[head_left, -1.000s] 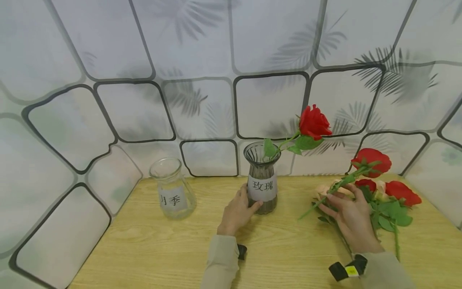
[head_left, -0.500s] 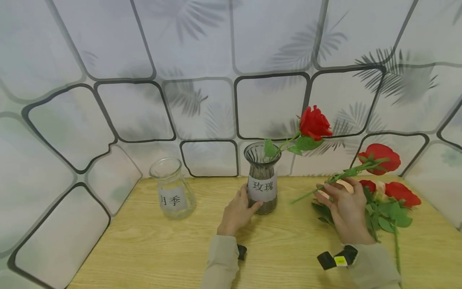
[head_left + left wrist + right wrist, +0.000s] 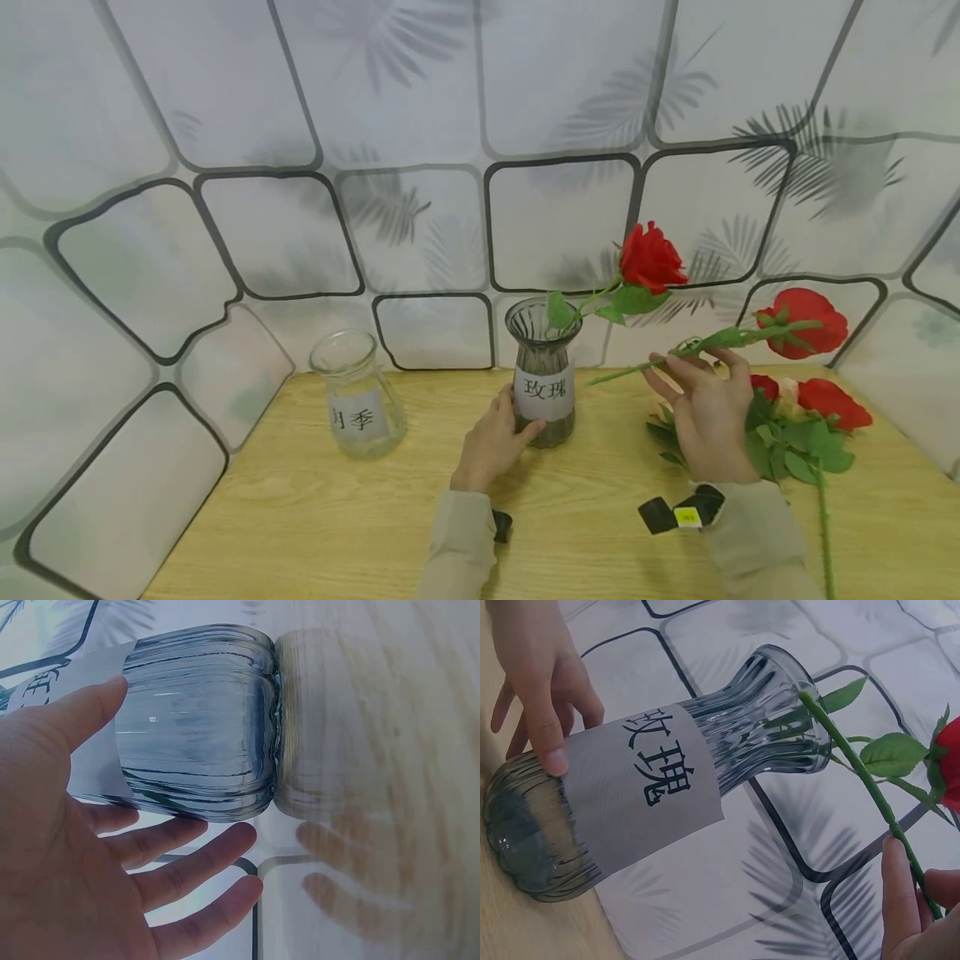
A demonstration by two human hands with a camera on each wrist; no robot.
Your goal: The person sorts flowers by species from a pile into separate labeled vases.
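Left hand [image 3: 491, 442] grips grey vase [image 3: 543, 395] | right of vase, right hand [image 3: 711, 417] pinches a red rose [image 3: 812, 322] | clear jar [image 3: 360, 412] left of vase

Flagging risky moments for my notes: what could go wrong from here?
The held rose points its stem tip toward the grey vase and could knock the rim. The leaning rose, its stem in the vase, hangs out on that same side, so leaves might snag. The left hand holds the vase low, so a bump near the top might tip it.
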